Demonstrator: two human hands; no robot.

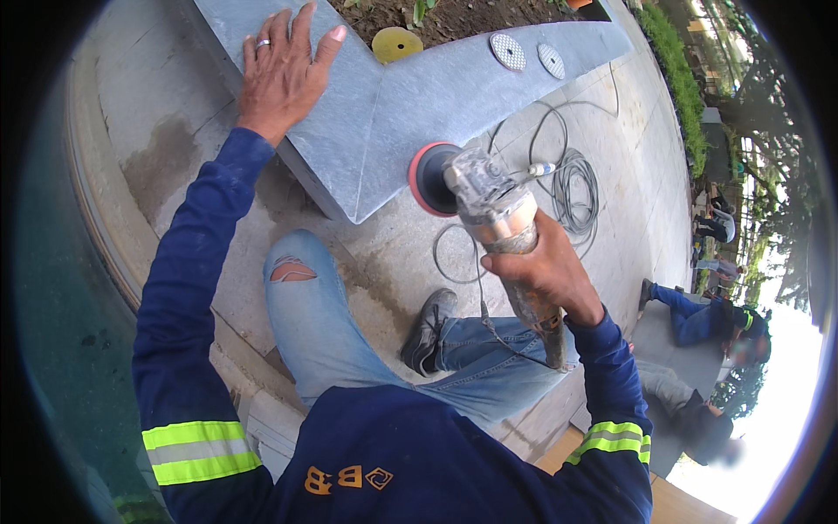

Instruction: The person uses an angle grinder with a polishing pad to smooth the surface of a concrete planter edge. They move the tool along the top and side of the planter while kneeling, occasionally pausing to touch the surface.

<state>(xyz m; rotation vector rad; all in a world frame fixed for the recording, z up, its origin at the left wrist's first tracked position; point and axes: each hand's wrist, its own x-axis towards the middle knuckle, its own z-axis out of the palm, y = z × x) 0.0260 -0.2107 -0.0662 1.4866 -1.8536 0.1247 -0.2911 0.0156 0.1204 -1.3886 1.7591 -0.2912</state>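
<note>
My right hand (546, 266) is wrapped round the body of a dusty angle grinder (506, 218). Its round backing pad (429, 179), dark with a red rim, tilts beside the edge of a grey stone slab (384, 122); whether pad and stone touch I cannot tell. Flat on the slab's left part rests my left hand (284, 74), fingers stretched out, a ring on one of them. Two white-patterned polishing discs (507, 52) lie on the slab's right arm. At the slab's inner edge, by the soil, is a yellow disc (397, 44).
Grey cable (572, 188) lies coiled on the paved floor (611, 113), with a plug connector near it. Soil (471, 17) with small plants fills the bed behind the slab. My knees and one shoe (429, 327) are close below the grinder. Several people are farther off at the right.
</note>
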